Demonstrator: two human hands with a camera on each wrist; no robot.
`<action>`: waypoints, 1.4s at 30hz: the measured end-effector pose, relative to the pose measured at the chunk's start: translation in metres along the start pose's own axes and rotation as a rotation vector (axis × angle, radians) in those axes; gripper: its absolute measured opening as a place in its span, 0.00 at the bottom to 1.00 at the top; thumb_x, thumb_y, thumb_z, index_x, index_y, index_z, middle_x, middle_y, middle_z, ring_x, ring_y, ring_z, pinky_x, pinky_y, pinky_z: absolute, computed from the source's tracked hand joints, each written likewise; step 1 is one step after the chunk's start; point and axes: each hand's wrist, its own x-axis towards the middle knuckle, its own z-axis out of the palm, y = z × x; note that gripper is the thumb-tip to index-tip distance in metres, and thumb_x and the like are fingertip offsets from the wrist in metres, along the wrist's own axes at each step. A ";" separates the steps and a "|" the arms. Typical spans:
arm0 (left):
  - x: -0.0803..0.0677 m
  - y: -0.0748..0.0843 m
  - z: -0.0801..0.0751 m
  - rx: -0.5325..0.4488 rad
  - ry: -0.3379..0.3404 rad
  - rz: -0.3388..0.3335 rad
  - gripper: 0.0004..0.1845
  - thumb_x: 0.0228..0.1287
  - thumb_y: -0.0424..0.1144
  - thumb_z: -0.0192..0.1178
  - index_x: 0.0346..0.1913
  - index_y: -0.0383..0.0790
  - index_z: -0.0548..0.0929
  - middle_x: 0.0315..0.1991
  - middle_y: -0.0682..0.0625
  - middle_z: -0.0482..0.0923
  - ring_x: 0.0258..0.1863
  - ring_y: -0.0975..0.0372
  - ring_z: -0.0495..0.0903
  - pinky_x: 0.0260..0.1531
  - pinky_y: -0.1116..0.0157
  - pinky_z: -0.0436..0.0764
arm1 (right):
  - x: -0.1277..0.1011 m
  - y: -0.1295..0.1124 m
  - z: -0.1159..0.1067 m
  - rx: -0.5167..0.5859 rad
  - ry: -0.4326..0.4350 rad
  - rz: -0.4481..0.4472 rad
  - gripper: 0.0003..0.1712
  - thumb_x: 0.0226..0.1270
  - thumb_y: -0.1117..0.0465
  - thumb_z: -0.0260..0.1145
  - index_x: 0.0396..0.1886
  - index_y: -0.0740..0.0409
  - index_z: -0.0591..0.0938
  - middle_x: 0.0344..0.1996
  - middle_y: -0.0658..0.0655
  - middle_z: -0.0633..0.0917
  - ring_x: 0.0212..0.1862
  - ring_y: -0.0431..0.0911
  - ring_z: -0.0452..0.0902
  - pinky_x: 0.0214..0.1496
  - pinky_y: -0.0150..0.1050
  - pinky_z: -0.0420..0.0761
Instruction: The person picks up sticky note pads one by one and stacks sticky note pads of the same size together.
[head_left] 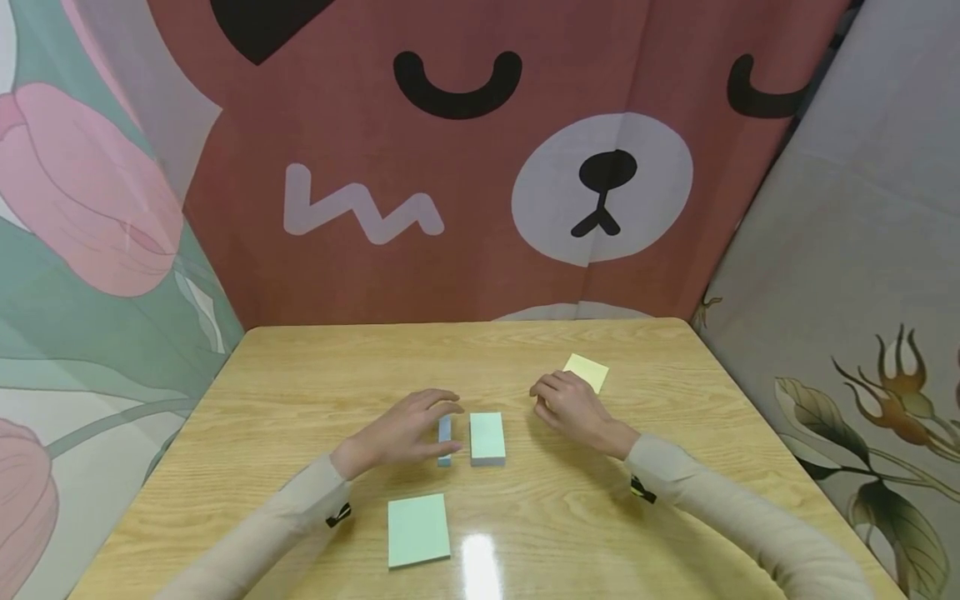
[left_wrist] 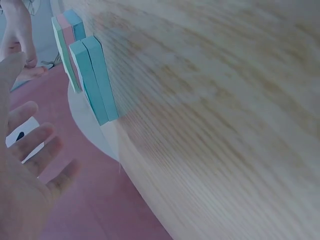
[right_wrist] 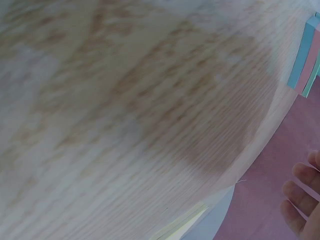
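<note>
My left hand (head_left: 429, 423) hovers with straight, spread fingers (left_wrist: 30, 145) just left of a narrow blue pad (head_left: 445, 439) and does not grip it. A thicker pad with a green top (head_left: 487, 437) lies right beside the blue one; the left wrist view shows the teal pad (left_wrist: 95, 80) and the multi-coloured stack (left_wrist: 67, 50) edge-on. My right hand (head_left: 553, 402) rests on the table with loosely curled fingers (right_wrist: 300, 197), holding nothing. It sits just in front of a yellow sticky pad (head_left: 587, 371), whose edge (right_wrist: 185, 226) shows in the right wrist view.
A pale green sticky pad (head_left: 417, 529) lies near the front edge of the wooden table (head_left: 300, 383). Printed fabric panels wall in the table on the left (head_left: 90, 275), the back (head_left: 465, 208) and the right (head_left: 847, 275).
</note>
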 end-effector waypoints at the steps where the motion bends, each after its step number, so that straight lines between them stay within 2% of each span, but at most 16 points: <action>1: -0.001 0.000 0.000 0.002 0.011 0.006 0.29 0.68 0.57 0.61 0.63 0.41 0.76 0.65 0.45 0.71 0.65 0.53 0.68 0.63 0.48 0.68 | -0.001 0.001 0.000 0.001 -0.002 0.005 0.06 0.57 0.68 0.64 0.33 0.58 0.86 0.32 0.53 0.86 0.35 0.47 0.79 0.37 0.42 0.78; 6: -0.007 -0.001 0.000 -0.012 0.037 0.022 0.27 0.68 0.54 0.62 0.62 0.39 0.77 0.63 0.44 0.72 0.64 0.54 0.69 0.62 0.48 0.69 | -0.002 0.004 -0.002 0.016 -0.008 0.022 0.07 0.57 0.68 0.63 0.32 0.59 0.86 0.32 0.52 0.85 0.35 0.48 0.78 0.39 0.43 0.78; 12: -0.011 -0.002 -0.001 -0.035 0.016 0.009 0.27 0.68 0.54 0.61 0.63 0.40 0.77 0.64 0.43 0.71 0.65 0.54 0.68 0.63 0.49 0.68 | -0.004 0.008 -0.002 -0.009 -0.018 0.008 0.07 0.57 0.67 0.63 0.33 0.58 0.86 0.32 0.53 0.85 0.35 0.48 0.79 0.39 0.43 0.78; 18: -0.012 -0.003 -0.003 -0.021 0.012 0.021 0.27 0.70 0.55 0.60 0.63 0.41 0.76 0.65 0.43 0.70 0.66 0.55 0.67 0.64 0.49 0.67 | -0.007 0.013 -0.002 -0.030 -0.009 0.034 0.06 0.55 0.68 0.66 0.32 0.58 0.86 0.32 0.53 0.85 0.35 0.49 0.79 0.39 0.44 0.78; 24: -0.016 -0.001 -0.004 0.002 0.058 0.073 0.24 0.69 0.51 0.62 0.60 0.39 0.78 0.62 0.43 0.72 0.63 0.53 0.70 0.62 0.49 0.70 | -0.011 0.016 0.000 -0.038 -0.010 0.038 0.06 0.53 0.69 0.70 0.32 0.57 0.85 0.31 0.53 0.85 0.34 0.48 0.79 0.36 0.42 0.78; 31: -0.022 0.002 -0.001 0.033 0.106 0.112 0.22 0.67 0.50 0.64 0.57 0.40 0.80 0.59 0.45 0.74 0.60 0.53 0.72 0.60 0.49 0.72 | -0.016 0.018 0.004 -0.032 -0.029 0.044 0.05 0.57 0.66 0.66 0.33 0.58 0.85 0.32 0.53 0.85 0.36 0.49 0.79 0.37 0.44 0.78; 37: -0.026 0.006 0.003 0.046 0.114 0.099 0.22 0.65 0.50 0.66 0.56 0.40 0.81 0.57 0.46 0.76 0.58 0.54 0.74 0.58 0.49 0.73 | -0.019 0.020 0.002 -0.036 -0.086 0.074 0.06 0.62 0.63 0.64 0.36 0.58 0.85 0.35 0.54 0.85 0.38 0.50 0.79 0.40 0.45 0.79; 42: -0.031 0.008 0.005 0.060 0.110 0.074 0.19 0.65 0.50 0.66 0.53 0.43 0.83 0.53 0.50 0.77 0.54 0.58 0.74 0.53 0.53 0.75 | -0.022 0.021 0.001 -0.027 -0.128 0.098 0.06 0.63 0.62 0.63 0.36 0.57 0.85 0.37 0.54 0.84 0.40 0.50 0.79 0.42 0.45 0.78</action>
